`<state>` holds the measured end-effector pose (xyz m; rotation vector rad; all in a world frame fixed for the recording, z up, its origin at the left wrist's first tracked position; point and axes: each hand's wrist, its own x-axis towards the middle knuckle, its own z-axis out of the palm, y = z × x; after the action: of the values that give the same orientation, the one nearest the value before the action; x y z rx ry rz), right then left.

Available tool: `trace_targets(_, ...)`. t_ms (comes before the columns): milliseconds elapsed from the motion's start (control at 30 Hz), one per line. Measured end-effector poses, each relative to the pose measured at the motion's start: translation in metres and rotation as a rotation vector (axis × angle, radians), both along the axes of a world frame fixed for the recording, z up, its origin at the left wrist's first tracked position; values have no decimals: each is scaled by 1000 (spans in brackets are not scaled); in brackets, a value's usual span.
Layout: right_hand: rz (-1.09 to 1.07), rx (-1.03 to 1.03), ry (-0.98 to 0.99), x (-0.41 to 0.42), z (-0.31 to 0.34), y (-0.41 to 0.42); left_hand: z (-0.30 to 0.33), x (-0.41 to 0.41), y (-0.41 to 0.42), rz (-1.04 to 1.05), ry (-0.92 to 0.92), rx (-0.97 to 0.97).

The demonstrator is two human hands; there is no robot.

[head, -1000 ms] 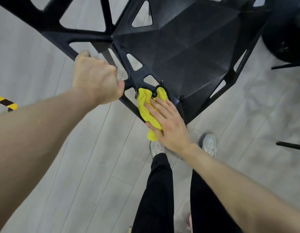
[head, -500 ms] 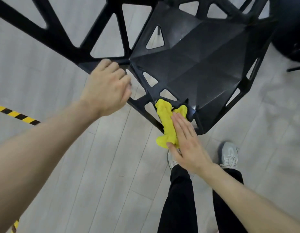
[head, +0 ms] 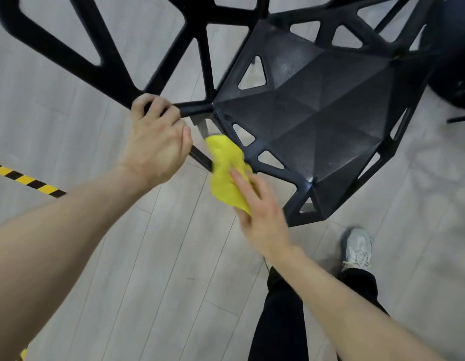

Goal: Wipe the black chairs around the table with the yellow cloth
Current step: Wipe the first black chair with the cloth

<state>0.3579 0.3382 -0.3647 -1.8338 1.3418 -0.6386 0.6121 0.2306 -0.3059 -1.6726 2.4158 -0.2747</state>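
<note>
A black chair [head: 320, 118] with a faceted seat and triangular cut-outs fills the upper part of the view, seen from above. My left hand [head: 157, 140] is curled around the chair's frame where the backrest meets the seat's left corner. My right hand [head: 262, 212] presses a crumpled yellow cloth [head: 226, 170] against the left front edge of the seat, fingers lying over the cloth's lower half. The cloth's top end reaches almost to my left hand.
Pale grey plank floor [head: 148, 269] lies all around. A yellow-and-black tape stripe [head: 28, 179] runs across the floor at the left. My legs in black trousers and a grey shoe [head: 356, 248] stand just below the chair. Another dark object [head: 458, 61] sits at the right edge.
The cloth and my right hand have slid leftward along the seat's front edge toward the corner under my left hand. My left hand has closed on the frame junction.
</note>
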Motion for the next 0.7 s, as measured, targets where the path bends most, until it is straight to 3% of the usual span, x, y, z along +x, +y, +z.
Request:
trace_targets(100,23,54,6,-26,-4,12,1,-1,-1,7,-11,-5)
trace_targets(233,-74,-28,18,55,13,-30,-2,2,-5,-25,16,-63)
trace_targets(400,102,-64,9,32,11,-35,4,0,1,-34,29,4)
trace_targets(500,162,-26,23,9,11,-31,22,4,4,-80,253,13)
trace_targets(567,97,-31,29,15,22,-33,46,9,22,48,451,-78)
trace_targets(633,32,-97,13,44,38,-51,64,13,48,376,660,-145)
trace_targets(700,4,-161,10,95,54,-83,73,18,59,718,849,-70)
